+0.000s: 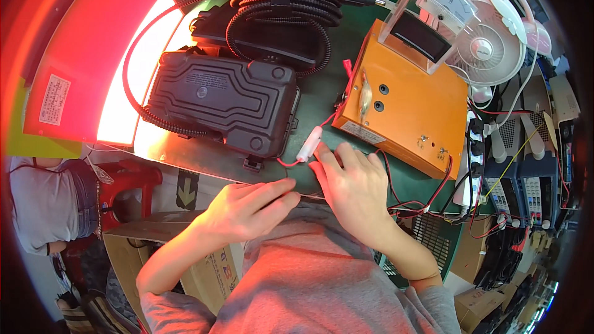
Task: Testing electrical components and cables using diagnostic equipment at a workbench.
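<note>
My right hand [354,184] rests at the bench's front edge with fingers apart and bent. Its index fingertip is against or right beside a whitish-pink inline holder [309,144] on a red wire; I cannot tell a grip. My left hand [255,209] is closer to my body, its fingers drawn together near the edge; whatever sits between them is too small to make out. Beyond it lies a black ribbed plastic case [213,102], closed. A corrugated black cable [278,15] is coiled behind the case. To the right stands an orange metal box [408,99] with sockets and switches.
A clear-framed meter [424,40] tops the orange box, with a white fan [486,49] beside it. Bench instruments [523,188] and tangled wires fill the right. A glowing red panel [80,55] stands left. Below are a red stool [130,185] and a cardboard box [210,278].
</note>
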Motion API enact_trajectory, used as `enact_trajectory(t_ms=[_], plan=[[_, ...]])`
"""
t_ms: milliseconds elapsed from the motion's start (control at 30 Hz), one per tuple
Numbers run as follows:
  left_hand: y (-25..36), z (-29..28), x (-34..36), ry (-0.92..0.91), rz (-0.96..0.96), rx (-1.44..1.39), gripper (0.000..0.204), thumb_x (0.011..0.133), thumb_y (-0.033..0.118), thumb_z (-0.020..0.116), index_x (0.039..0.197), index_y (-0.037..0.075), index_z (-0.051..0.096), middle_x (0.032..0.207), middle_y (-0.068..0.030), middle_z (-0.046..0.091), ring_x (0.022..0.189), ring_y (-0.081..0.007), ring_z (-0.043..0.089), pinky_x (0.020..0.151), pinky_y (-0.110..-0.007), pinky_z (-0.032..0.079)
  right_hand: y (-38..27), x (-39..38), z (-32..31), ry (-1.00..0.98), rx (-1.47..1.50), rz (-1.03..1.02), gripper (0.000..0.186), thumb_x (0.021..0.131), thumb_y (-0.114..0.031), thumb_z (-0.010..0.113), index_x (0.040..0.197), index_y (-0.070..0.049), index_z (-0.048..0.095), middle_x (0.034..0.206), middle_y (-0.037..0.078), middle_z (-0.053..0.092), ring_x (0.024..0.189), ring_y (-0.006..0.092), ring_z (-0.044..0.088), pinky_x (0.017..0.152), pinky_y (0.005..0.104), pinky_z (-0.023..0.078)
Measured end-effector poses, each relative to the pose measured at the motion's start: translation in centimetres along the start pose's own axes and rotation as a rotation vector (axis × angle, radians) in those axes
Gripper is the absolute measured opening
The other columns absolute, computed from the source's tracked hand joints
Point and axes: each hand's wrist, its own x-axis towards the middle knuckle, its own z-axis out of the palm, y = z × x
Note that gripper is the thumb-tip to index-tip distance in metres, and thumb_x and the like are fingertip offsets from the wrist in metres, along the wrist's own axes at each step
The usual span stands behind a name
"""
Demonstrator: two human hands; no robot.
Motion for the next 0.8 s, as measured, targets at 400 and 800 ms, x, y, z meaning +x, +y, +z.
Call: enact_trajectory(t_ms=[400,800], plan=[[1.9,2.6,2.7,0.085,-0.339,-0.082,0.035,0.071,-0.004,0.06,0.106,-0.001,0.058,0.103,-0.0136,0.054,0.08,-0.0235,0.059,0.066,-0.03,0.051,3.0,-1.5,-5.1,-0.166,0.895,0.352,0.018,0.086,-0.005,0.056,0.103,0.002,0.058,0.081,0.013,0.057,0.07,0.0218,0.058,0.063,0.0272,0.046],[0.6,3.0,2.1,-0.134,-0.095,0.24,0.035,0.066,0.008,0.06,0.099,-0.005,0.058,0.105,-0.0135,0.053,0.08,-0.0192,0.052,0.066,-0.025,0.05,2.6,-0.9,-4.4,0.272,0.55,0.323,0.033,0.073,-0.005,0.073,0.103,-0.001,0.06,0.062,0.001,0.047,0.048,0.0087,0.044,0.047,0.0214,0.037]])
